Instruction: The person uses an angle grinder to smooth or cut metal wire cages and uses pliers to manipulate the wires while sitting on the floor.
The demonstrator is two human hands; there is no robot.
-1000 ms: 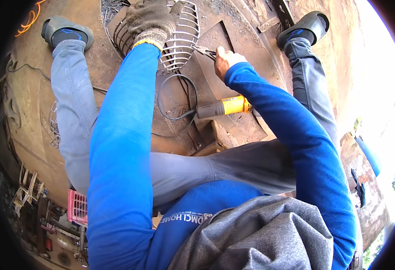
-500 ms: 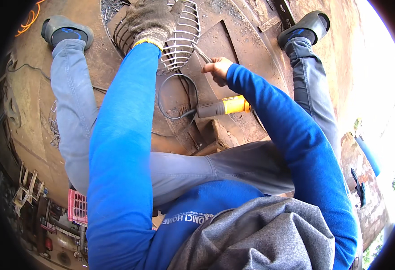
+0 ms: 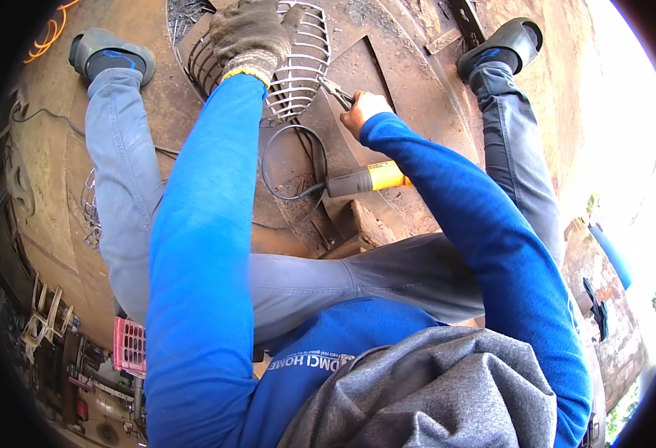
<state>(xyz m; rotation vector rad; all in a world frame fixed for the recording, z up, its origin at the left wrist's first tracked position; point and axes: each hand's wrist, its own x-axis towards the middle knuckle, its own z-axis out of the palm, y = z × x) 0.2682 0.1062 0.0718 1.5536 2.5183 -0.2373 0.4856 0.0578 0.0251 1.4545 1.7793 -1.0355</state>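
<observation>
My left hand (image 3: 252, 31), in a grey work glove, grips the top of a rounded wire cage (image 3: 302, 71) made of bent metal rods, which rests on a rusty steel plate (image 3: 410, 82). My bare right hand (image 3: 361, 112) is shut on a small pair of pliers (image 3: 339, 91), whose tip touches the cage's right edge. Below the right hand lies a tool with a yellow and grey handle (image 3: 365, 179) on the plate, its black cable (image 3: 268, 168) curling in a loop.
My legs in grey trousers spread to either side, with sandalled feet at the top left (image 3: 107, 56) and the top right (image 3: 503, 45). A pink crate (image 3: 130, 347) and metal clutter sit at the lower left. An orange cord (image 3: 51, 30) lies at the top left.
My right hand has shifted slightly toward me along the cage's edge, still holding the pliers. The left hand has stayed on the cage.
</observation>
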